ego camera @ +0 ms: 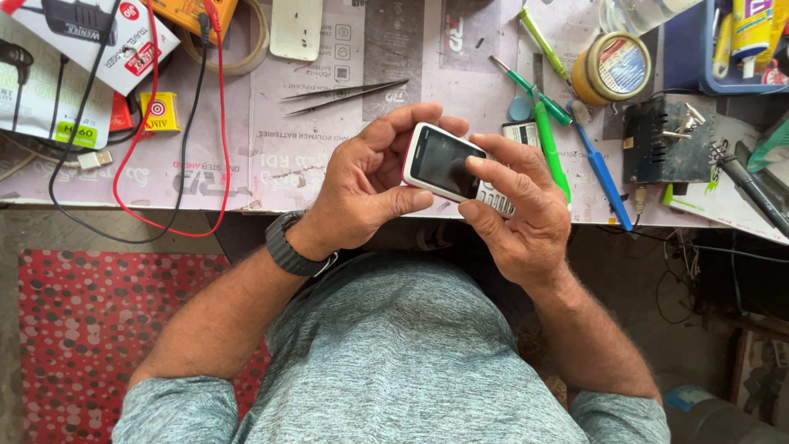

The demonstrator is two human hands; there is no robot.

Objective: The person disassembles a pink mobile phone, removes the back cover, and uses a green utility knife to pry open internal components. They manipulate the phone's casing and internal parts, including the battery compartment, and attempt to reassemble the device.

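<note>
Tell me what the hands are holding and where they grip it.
Both hold a small keypad phone: left hand wraps the screen end, right hand the keypad end, its thumb on the screen.

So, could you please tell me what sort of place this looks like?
Probably a small phone-repair bench. Both hands hold a keypad phone over a cluttered worktable, with tweezers, red and black probe leads and screwdrivers lying around it.
</note>
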